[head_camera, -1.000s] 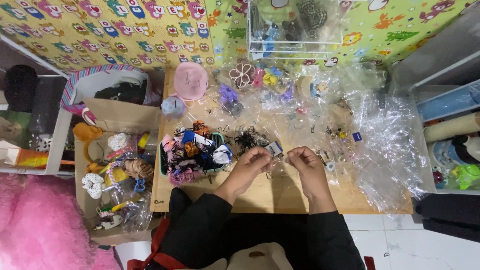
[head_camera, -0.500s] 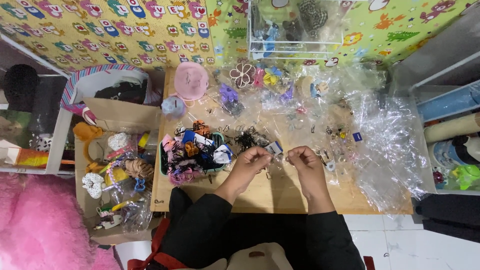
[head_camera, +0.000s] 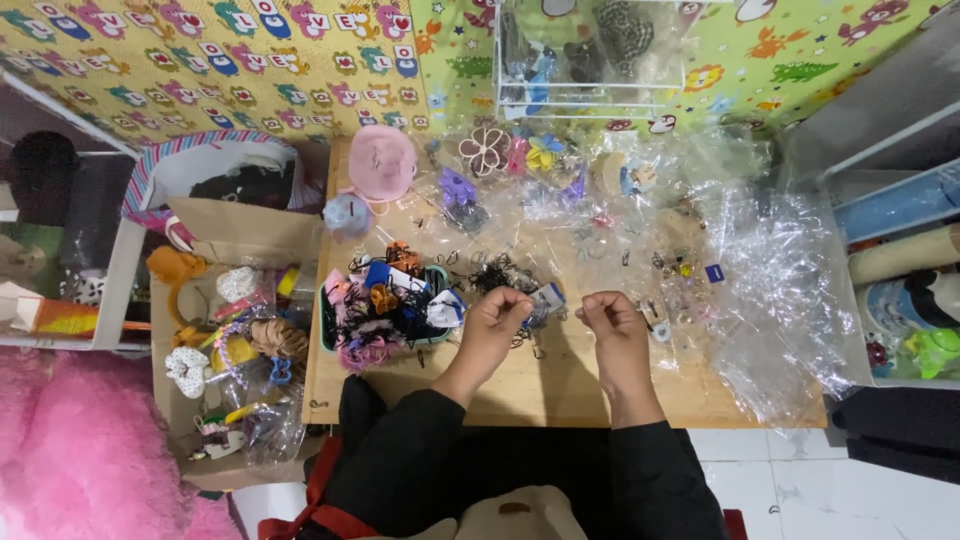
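Fingers of both the left hand (head_camera: 497, 312) and right hand (head_camera: 607, 314) are curled narrow above the worktop (head_camera: 560, 375) – whether they pinch anything I cannot tell – with small black clips (head_camera: 500, 272) just beyond them, best worked one at a time.

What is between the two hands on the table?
Between the left hand and right hand sits a small clear packet with a blue-and-white card, on the wooden table, in the head view.
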